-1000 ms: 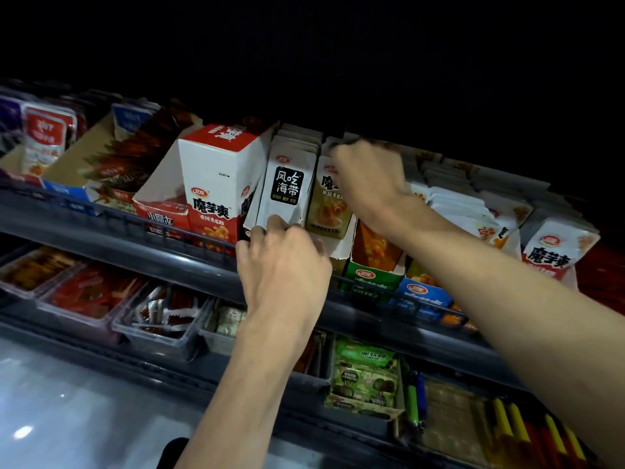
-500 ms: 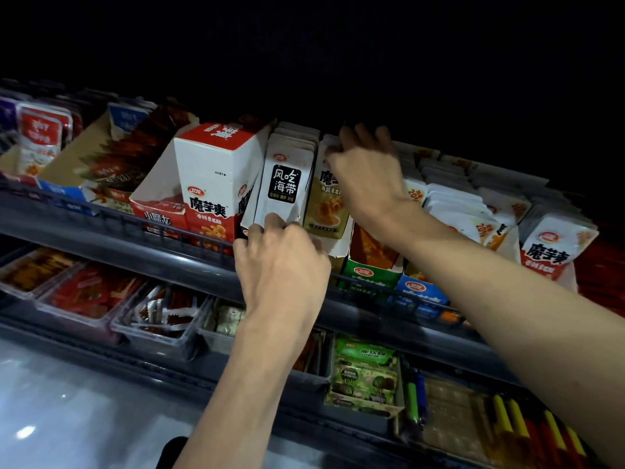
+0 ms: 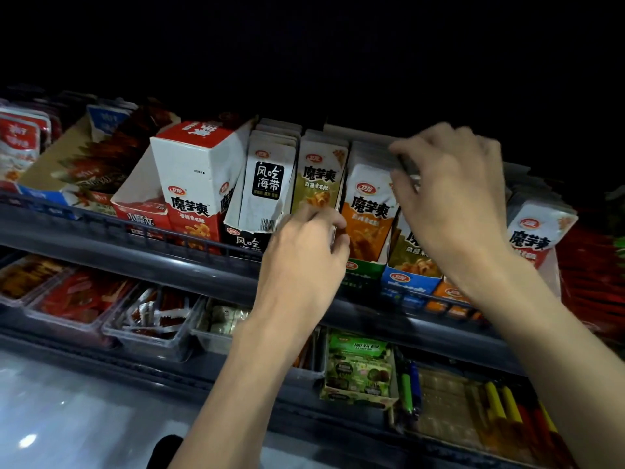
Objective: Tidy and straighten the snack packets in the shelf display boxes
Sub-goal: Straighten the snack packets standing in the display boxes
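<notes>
Upright snack packets stand in open display boxes on the upper shelf: a white seaweed packet row (image 3: pixel 267 184), a yellow-green packet row (image 3: pixel 319 179) and an orange packet row (image 3: pixel 367 211). My left hand (image 3: pixel 304 255) is curled at the lower edge of the front yellow-green packet, thumb and fingertips pinched on it. My right hand (image 3: pixel 449 191) reaches over the orange row, with its fingers on the packet tops and its thumb at the front, gripping the stack. A tall red-and-white box (image 3: pixel 192 177) stands left of the seaweed row.
More white packets (image 3: pixel 537 228) lean at the right. A dark shelf rail (image 3: pixel 135 238) runs along the front. Below it sit clear trays of red snacks (image 3: pixel 84 299), a green carton (image 3: pixel 358 370) and yellow sticks (image 3: pixel 500 404). The pale floor (image 3: pixel 67 418) lies at lower left.
My left hand has shifted right from the white seaweed packet to the yellow-green one. My right hand has moved right from the yellow-green row onto the orange row.
</notes>
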`<state>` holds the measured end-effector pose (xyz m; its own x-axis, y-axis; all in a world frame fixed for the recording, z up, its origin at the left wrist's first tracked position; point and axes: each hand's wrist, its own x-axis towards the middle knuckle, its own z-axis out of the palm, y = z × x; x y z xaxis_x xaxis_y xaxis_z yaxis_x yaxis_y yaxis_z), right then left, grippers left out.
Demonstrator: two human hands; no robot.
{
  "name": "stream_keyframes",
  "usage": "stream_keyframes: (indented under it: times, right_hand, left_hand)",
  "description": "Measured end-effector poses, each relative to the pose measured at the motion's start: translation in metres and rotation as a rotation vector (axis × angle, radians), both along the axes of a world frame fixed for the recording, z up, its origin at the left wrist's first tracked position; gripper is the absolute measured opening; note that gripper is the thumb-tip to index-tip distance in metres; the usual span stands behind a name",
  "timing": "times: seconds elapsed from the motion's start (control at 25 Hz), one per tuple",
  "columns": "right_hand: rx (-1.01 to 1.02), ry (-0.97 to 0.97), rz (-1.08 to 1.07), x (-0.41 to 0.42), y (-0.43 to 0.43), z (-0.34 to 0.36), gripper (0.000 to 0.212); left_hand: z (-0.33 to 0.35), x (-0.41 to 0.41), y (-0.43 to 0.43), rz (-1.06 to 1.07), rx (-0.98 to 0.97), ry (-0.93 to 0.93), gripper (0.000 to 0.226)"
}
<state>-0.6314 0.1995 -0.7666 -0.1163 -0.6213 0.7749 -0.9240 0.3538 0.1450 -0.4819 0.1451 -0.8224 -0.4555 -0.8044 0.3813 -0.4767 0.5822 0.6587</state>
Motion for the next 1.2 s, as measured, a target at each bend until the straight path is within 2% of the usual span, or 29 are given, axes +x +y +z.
stream_keyframes:
  times: [0.12, 0.28, 0.4, 0.52, 0.68, 0.8, 0.88, 1.0, 1.08, 1.2]
  right_hand:
    - [0.133, -0.031, -0.033, -0.009, 0.003, -0.023, 0.042]
    - [0.092, -0.051, 0.005, -0.012, 0.0, -0.035, 0.041]
    - [0.027, -0.1, 0.056, -0.009, 0.002, -0.039, 0.038]
    - [-0.03, -0.142, 0.124, -0.005, 0.002, -0.038, 0.024]
    - [-0.032, -0.212, 0.147, -0.003, 0.0, -0.039, 0.023]
    - [-0.104, -0.267, 0.259, -0.001, 0.005, -0.037, 0.019]
    - [-0.234, -0.344, 0.389, 0.001, 0.013, -0.028, 0.017]
    - [-0.394, -0.517, 0.605, 0.005, 0.028, -0.008, 0.007]
    - [-0.459, -0.69, 0.71, 0.006, 0.038, 0.002, 0.003]
    - [-0.475, -1.066, 0.796, 0.002, 0.046, 0.004, 0.006]
  left_hand:
    - [-0.003, -0.005, 0.004, 0.004, -0.016, -0.085, 0.015]
    - [-0.008, -0.01, 0.003, 0.021, -0.005, -0.129, 0.016]
    - [-0.011, -0.011, 0.003, 0.033, -0.029, -0.096, 0.016]
    - [-0.011, -0.012, 0.003, 0.057, -0.051, -0.037, 0.017]
    - [-0.012, -0.013, 0.003, 0.085, -0.053, 0.054, 0.027]
    - [-0.014, -0.015, 0.002, 0.087, -0.037, 0.092, 0.036]
    - [-0.014, -0.015, 0.001, 0.059, -0.017, 0.167, 0.037]
    - [-0.008, -0.015, 0.007, -0.009, -0.078, 0.318, 0.021]
    - [-0.003, -0.014, 0.014, -0.116, -0.091, 0.42, 0.019]
    - [-0.001, -0.015, 0.025, -0.319, -0.082, 0.497, 0.029]
